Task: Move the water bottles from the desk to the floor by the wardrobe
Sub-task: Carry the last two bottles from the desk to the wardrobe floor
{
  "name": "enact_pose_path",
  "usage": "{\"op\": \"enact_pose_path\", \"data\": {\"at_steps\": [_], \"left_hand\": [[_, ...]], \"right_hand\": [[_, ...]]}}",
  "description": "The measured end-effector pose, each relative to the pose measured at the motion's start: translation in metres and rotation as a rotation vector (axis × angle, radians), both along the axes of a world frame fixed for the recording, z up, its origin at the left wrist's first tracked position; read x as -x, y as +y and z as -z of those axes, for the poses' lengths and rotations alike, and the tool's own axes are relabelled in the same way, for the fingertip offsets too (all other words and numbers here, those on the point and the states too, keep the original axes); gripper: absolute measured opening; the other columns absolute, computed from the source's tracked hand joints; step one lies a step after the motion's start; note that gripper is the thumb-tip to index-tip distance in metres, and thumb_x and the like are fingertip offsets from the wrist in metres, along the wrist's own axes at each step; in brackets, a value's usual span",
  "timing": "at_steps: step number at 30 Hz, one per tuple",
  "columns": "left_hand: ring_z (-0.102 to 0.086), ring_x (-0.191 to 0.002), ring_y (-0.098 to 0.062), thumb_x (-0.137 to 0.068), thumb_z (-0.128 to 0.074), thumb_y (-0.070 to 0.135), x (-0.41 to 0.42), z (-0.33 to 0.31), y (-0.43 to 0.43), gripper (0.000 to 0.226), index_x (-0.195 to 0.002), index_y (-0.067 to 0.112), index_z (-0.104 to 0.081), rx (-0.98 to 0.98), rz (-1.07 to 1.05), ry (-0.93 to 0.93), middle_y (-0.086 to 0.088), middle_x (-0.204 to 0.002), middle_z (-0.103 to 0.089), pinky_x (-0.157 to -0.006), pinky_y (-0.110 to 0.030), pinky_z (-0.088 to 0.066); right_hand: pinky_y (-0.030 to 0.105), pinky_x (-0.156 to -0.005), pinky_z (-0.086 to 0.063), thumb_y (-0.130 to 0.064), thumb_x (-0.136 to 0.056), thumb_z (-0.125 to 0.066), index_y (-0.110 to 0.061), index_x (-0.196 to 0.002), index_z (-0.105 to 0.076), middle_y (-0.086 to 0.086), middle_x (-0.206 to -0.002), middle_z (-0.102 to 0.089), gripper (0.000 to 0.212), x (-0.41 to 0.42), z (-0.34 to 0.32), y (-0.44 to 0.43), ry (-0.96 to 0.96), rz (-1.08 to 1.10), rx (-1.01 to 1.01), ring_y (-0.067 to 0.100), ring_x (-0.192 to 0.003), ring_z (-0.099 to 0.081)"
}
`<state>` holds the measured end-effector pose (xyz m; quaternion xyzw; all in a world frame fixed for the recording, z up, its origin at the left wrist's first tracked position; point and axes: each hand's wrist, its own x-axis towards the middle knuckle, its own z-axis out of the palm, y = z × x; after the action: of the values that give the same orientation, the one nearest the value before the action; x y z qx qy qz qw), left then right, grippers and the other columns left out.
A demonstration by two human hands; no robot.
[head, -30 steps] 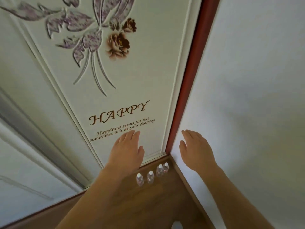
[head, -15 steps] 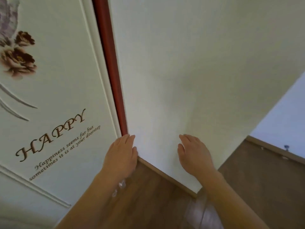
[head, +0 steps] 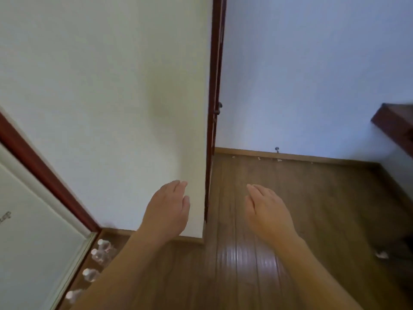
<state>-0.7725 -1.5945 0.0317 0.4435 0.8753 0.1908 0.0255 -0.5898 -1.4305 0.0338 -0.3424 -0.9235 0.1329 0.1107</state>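
Several clear water bottles (head: 98,256) with white caps stand in a row on the wooden floor at the lower left, along the foot of the white wardrobe door (head: 33,231) with its red-brown edge. My left forearm hides part of the row. My left hand (head: 166,211) is held flat in front of me, fingers extended, holding nothing. My right hand (head: 267,211) is likewise flat and empty, over the floor to the right. Both hands are well above and to the right of the bottles.
A white wall panel (head: 111,108) ends in a corner with a dark red-brown door frame (head: 214,86). Beyond it, brown plank floor (head: 290,198) runs to a bluish wall with a skirting board. A dark wooden furniture edge (head: 395,124) juts in at right.
The view has swung to the right, away from the wardrobe door. The bottles slid to the lower left of the frame. Both hands stay raised, flat and empty.
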Motion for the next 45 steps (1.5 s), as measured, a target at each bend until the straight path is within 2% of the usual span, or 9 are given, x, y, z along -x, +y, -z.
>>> {"op": "enact_pose_path", "data": {"at_steps": [6,13,16,19,25,28,37,45], "left_hand": [[-0.037,-0.139,-0.019,-0.102,-0.026,0.037,-0.085,-0.003,0.105,0.05,-0.146,0.016,-0.04,-0.005,0.254,0.017,-0.001,-0.149,-0.044,-0.116,-0.039,-0.03],[-0.035,-0.139,-0.015,-0.103,-0.031,0.034,-0.158,-0.009,0.21,0.048,-0.148,0.017,-0.037,-0.018,0.501,0.042,-0.002,-0.151,-0.042,-0.117,-0.032,-0.024],[-0.029,-0.142,-0.013,-0.104,-0.031,0.036,-0.178,-0.007,0.254,0.049,-0.15,0.02,-0.033,-0.014,0.57,0.021,0.0,-0.154,-0.036,-0.119,-0.033,-0.019],[-0.029,-0.142,-0.012,-0.104,-0.03,0.037,-0.19,-0.002,0.302,0.049,-0.15,0.022,-0.031,-0.025,0.655,0.034,0.001,-0.154,-0.035,-0.114,-0.026,-0.014],[-0.028,-0.143,-0.011,-0.104,-0.03,0.037,-0.208,0.003,0.406,0.049,-0.151,0.023,-0.03,0.003,0.813,0.012,0.002,-0.155,-0.035,-0.118,-0.032,-0.021],[-0.029,-0.142,-0.012,-0.104,-0.03,0.036,-0.221,0.001,0.453,0.048,-0.15,0.022,-0.031,0.011,0.88,0.028,0.002,-0.154,-0.036,-0.116,-0.03,-0.021],[-0.028,-0.142,-0.011,-0.103,-0.028,0.038,-0.274,0.011,0.579,0.048,-0.15,0.025,-0.031,0.065,0.96,0.052,0.004,-0.153,-0.036,-0.117,-0.031,-0.021],[-0.028,-0.143,-0.012,-0.104,-0.028,0.038,-0.327,0.014,0.693,0.048,-0.15,0.025,-0.031,0.077,0.945,0.057,0.004,-0.154,-0.036,-0.117,-0.032,-0.02]], "right_hand": [[0.033,-0.109,-0.035,-0.029,-0.103,-0.034,-0.015,-0.136,-0.054,0.003,-0.137,-0.057,0.041,-0.11,-0.004,0.062,0.009,0.209,-0.051,0.016,-0.127,-0.05],[0.028,-0.114,-0.025,-0.034,-0.104,-0.032,-0.021,-0.143,-0.046,-0.002,-0.147,-0.048,0.043,-0.198,-0.008,0.117,-0.025,0.448,-0.037,0.01,-0.136,-0.041],[0.029,-0.114,-0.023,-0.036,-0.105,-0.032,-0.022,-0.146,-0.042,-0.004,-0.15,-0.044,0.045,-0.223,-0.008,0.148,-0.038,0.537,-0.01,0.01,-0.139,-0.036],[0.032,-0.114,-0.027,-0.038,-0.104,-0.033,-0.023,-0.146,-0.042,-0.004,-0.15,-0.045,0.046,-0.241,-0.005,0.182,-0.031,0.662,0.0,0.011,-0.139,-0.037],[0.032,-0.114,-0.028,-0.04,-0.103,-0.033,-0.023,-0.146,-0.041,-0.006,-0.15,-0.044,0.047,-0.264,-0.003,0.249,-0.018,0.846,0.017,0.01,-0.138,-0.037],[0.03,-0.114,-0.026,-0.04,-0.103,-0.033,-0.023,-0.147,-0.04,-0.006,-0.15,-0.044,0.047,-0.279,-0.003,0.277,-0.008,0.931,0.032,0.011,-0.139,-0.037],[0.034,-0.118,-0.026,-0.041,-0.103,-0.033,-0.025,-0.147,-0.041,-0.007,-0.151,-0.043,0.048,-0.329,0.007,0.373,-0.024,1.022,0.053,0.011,-0.14,-0.035],[0.036,-0.118,-0.027,-0.041,-0.102,-0.036,-0.025,-0.147,-0.041,-0.006,-0.152,-0.042,0.048,-0.383,0.014,0.495,-0.059,0.977,0.065,0.012,-0.141,-0.034]]}}
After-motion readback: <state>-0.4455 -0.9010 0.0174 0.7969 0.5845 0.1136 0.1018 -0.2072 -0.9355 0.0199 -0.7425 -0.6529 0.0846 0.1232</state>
